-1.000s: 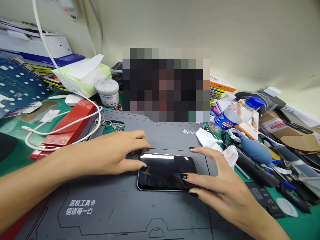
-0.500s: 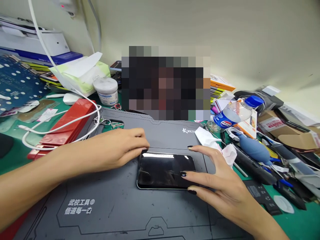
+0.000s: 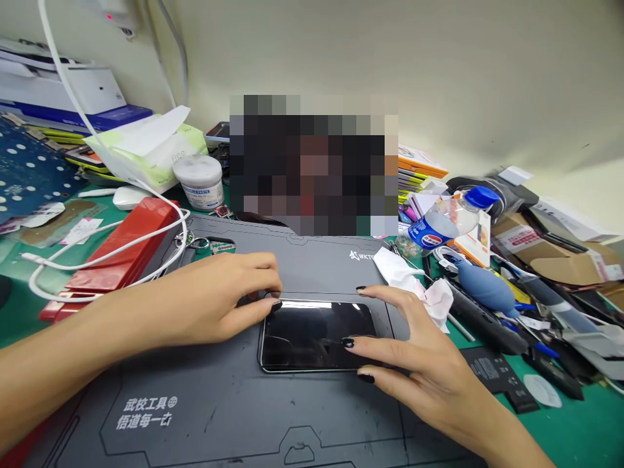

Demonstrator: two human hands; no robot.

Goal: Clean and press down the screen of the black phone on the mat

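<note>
A black-screened smartphone (image 3: pixel 307 335) lies face up on the dark grey work mat (image 3: pixel 234 403). At its far left corner is my left hand (image 3: pixel 234 286), with the thumb on the corner and the other fingers curled beside it. My right hand (image 3: pixel 419 351) spans the phone's right end. One of its fingertips presses on the glass, while others reach to the far and near long edges. The right end of the phone is partly hidden under those fingers.
Left of the mat lie a red case (image 3: pixel 117 250) and a white cable (image 3: pixel 104 250), with a white paste tub (image 3: pixel 199 182) behind. On the right are crumpled tissue (image 3: pixel 436 302), a Pepsi bottle (image 3: pixel 443 221), a blue air blower (image 3: pixel 487 286) and a phone battery (image 3: pixel 497 377). A pixelated patch covers the back.
The view has shifted slightly, moving everything a little left. The phone's screen now sits closer to its frame along the near edge. Both hands keep nearly the same places on the phone.
</note>
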